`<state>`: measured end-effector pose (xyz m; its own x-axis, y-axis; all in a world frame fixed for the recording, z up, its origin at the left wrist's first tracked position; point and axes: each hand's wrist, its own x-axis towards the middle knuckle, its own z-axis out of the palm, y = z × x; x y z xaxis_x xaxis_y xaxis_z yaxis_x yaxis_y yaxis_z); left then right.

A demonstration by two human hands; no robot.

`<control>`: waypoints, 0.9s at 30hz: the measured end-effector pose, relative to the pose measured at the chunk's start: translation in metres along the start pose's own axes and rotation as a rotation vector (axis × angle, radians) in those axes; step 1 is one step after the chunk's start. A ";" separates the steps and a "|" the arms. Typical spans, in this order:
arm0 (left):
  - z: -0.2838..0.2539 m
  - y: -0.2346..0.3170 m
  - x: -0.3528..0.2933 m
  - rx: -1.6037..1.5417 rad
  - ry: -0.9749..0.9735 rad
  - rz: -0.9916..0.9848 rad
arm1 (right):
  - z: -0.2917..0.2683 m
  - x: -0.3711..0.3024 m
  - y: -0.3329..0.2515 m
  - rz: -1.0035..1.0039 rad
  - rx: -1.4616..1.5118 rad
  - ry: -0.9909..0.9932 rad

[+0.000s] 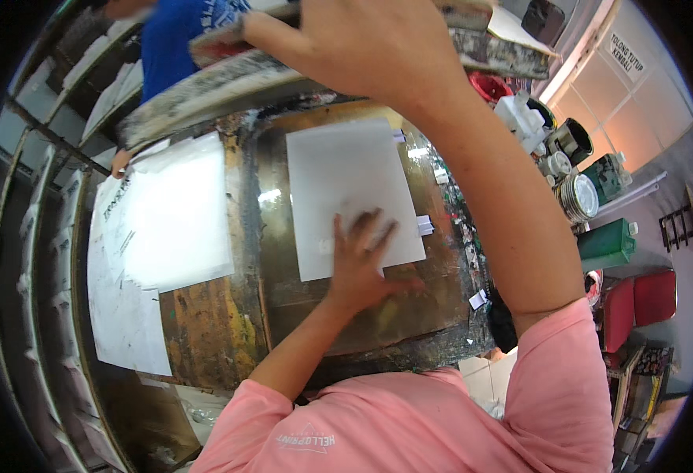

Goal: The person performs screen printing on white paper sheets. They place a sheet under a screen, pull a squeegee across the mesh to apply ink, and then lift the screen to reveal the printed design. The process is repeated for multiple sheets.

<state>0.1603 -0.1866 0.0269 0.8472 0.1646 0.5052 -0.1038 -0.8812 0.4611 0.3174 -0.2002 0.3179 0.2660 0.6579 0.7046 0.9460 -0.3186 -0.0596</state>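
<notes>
My left hand (362, 256) lies over a sheet of white paper (339, 169), its fingers spread and slightly blurred. The sheet rests on a smooth brown board (303, 311) on the worktable. High in the picture, my right hand (362, 47) grips the edge of a raised wooden screen-printing frame (212, 91), the thumb lying along the wood; the fingers' far ends are partly cut off. Small folded paper tabs (424, 225) sit by the sheet's right edge.
A stack of white sheets (177, 217) covers the table's left side. Another person in blue (181, 39) stands beyond, one hand (120, 163) at the stack. Metal racks (27, 236) rise at left. Bottles, cans and a green jerrycan (607, 243) line the right, near a red chair (638, 303).
</notes>
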 end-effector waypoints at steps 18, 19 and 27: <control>-0.099 -0.087 -0.159 0.312 -0.013 -0.617 | 0.101 -0.297 -0.057 0.082 0.201 -0.591; -0.098 -0.089 -0.160 0.289 -0.002 -0.613 | 0.108 -0.297 -0.054 0.086 0.197 -0.618; -0.104 -0.089 -0.158 0.350 -0.025 -0.560 | 0.247 -0.198 0.057 0.023 0.115 -0.362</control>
<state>-0.0181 -0.0881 -0.0178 0.7365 0.6329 0.2388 0.5275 -0.7584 0.3829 0.3643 -0.1802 -0.0001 0.3164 0.8564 0.4079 0.9481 -0.2711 -0.1661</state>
